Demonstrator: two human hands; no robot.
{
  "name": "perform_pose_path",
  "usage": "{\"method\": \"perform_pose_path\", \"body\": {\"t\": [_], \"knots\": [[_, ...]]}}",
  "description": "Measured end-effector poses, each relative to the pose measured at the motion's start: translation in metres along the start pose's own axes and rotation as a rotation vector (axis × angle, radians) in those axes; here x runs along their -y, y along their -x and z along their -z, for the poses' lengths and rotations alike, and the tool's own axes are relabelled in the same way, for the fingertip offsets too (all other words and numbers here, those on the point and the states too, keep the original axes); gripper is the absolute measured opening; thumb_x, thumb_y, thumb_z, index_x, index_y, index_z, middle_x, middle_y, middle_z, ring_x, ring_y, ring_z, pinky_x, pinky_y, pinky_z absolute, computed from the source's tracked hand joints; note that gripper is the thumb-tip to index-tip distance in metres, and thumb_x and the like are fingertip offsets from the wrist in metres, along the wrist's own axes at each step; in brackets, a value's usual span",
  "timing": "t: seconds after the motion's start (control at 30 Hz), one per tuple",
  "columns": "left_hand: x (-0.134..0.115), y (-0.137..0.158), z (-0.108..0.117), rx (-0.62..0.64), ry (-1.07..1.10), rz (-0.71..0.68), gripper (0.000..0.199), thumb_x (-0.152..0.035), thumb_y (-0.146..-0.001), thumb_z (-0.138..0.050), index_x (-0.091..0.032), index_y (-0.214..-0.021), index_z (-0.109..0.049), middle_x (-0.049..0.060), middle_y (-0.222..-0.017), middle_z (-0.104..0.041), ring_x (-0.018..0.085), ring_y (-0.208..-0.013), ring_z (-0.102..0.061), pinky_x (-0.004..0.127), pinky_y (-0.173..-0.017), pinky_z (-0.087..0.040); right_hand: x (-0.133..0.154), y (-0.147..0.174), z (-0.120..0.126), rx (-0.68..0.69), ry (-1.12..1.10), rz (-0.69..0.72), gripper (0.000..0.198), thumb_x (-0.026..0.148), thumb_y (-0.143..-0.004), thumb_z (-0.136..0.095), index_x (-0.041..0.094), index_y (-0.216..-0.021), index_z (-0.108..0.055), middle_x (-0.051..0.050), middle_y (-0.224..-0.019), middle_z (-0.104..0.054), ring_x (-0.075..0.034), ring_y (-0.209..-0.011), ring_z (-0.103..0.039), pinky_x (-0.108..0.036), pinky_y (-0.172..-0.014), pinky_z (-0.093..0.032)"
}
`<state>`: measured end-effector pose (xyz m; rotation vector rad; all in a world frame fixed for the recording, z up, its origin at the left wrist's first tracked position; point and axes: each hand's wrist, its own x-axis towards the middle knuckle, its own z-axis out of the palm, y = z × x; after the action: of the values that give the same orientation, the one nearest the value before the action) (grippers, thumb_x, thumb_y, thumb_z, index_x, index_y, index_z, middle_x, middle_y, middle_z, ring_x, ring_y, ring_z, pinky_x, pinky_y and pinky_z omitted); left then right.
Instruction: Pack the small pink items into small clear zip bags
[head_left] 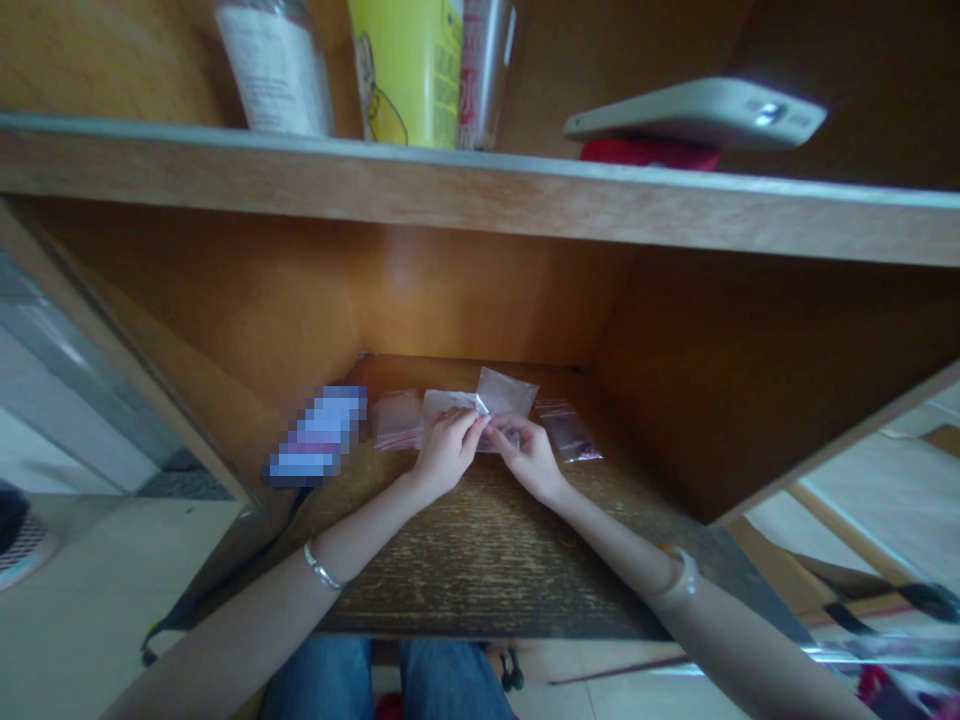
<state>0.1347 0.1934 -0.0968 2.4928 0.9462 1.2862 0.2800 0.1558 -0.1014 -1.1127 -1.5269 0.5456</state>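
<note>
A small clear plastic bag (508, 391) stands up between my hands, its lower edge pinched. My left hand (448, 447) grips it with thumb and fingertips from the left. From the right, my right hand (527, 458) holds the same edge, fingers curled. Under them lies a white sheet (442, 402), partly covered by my hands. Left of it is a stack of clear zip bags (397, 420) with reddish edges. To the right of my right hand lies another zip bag (568, 430) with small dark pink bits inside.
A phone (319, 435) with a blurred-out screen stands at the left, a dark cord (262, 550) trailing from it. The shelf above (480, 195) carries a jar (277, 70), a yellow container (412, 70), a clear cup (484, 75) and a pale flat device (697, 112) on something red.
</note>
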Motion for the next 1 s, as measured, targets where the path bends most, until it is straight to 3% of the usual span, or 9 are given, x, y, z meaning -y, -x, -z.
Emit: {"method": "perform_pose_path", "body": {"t": [0.37, 0.63, 1.0], "knots": [[0.001, 0.001, -0.004, -0.026, -0.068, -0.022, 0.026, -0.025, -0.093, -0.04, -0.019, -0.08, -0.062, 0.006, -0.08, -0.069, 0.02, -0.076, -0.062, 0.035, -0.075, -0.045, 0.008, 0.001, 0.001, 0.057, -0.019, 0.0, 0.031, 0.042, -0.084, -0.053, 0.017, -0.066, -0.058, -0.001, -0.065, -0.056, -0.013, -0.062, -0.05, -0.025, -0.061, -0.043], [-0.001, 0.0, -0.001, -0.04, -0.107, -0.014, 0.027, -0.026, -0.093, -0.042, -0.018, -0.078, -0.063, 0.006, -0.08, -0.07, 0.02, -0.076, -0.063, 0.036, -0.076, -0.045, 0.009, 0.0, -0.001, -0.027, 0.013, -0.019, 0.048, 0.046, -0.079, -0.057, 0.02, -0.047, -0.033, 0.005, -0.049, -0.032, -0.008, -0.048, -0.029, -0.023, -0.048, -0.029], [-0.001, 0.001, 0.0, -0.11, -0.113, 0.006, 0.029, -0.028, -0.092, -0.044, -0.02, -0.074, -0.064, 0.005, -0.073, -0.07, 0.018, -0.067, -0.062, 0.034, -0.073, -0.042, 0.011, 0.002, -0.003, -0.104, 0.001, -0.015, 0.054, 0.05, -0.077, -0.06, 0.02, -0.048, -0.025, 0.005, -0.05, -0.025, -0.007, -0.048, -0.023, -0.022, -0.045, -0.023]]}}
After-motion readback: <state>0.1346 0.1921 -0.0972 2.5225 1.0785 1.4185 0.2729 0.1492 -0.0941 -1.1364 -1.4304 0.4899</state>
